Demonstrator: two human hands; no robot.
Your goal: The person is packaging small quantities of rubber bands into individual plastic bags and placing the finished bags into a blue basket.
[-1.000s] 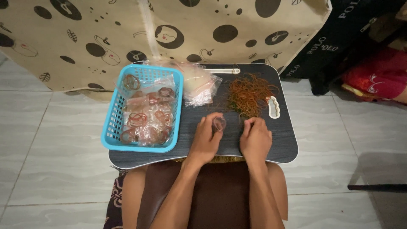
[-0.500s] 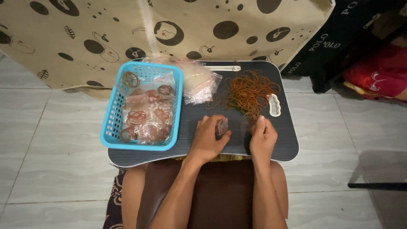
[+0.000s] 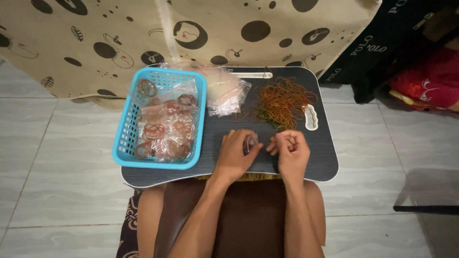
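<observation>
1. The left hand (image 3: pixel 235 155) has its grip clamped on a small clear bag (image 3: pixel 250 143), pressing it to the dark bench (image 3: pixel 325 162) to steady it.
2. The right hand (image 3: pixel 290 152) has fingers curled together just beside the bag; what they pinch, I cannot tell.
3. Loose rubber bands (image 3: pixel 283 101) lie heaped beyond the hands, within reach.
4. Empty clear bags (image 3: pixel 224 93) lie stacked between the heap and a blue basket (image 3: pixel 125 138) holding filled bags (image 3: pixel 165 131).
</observation>
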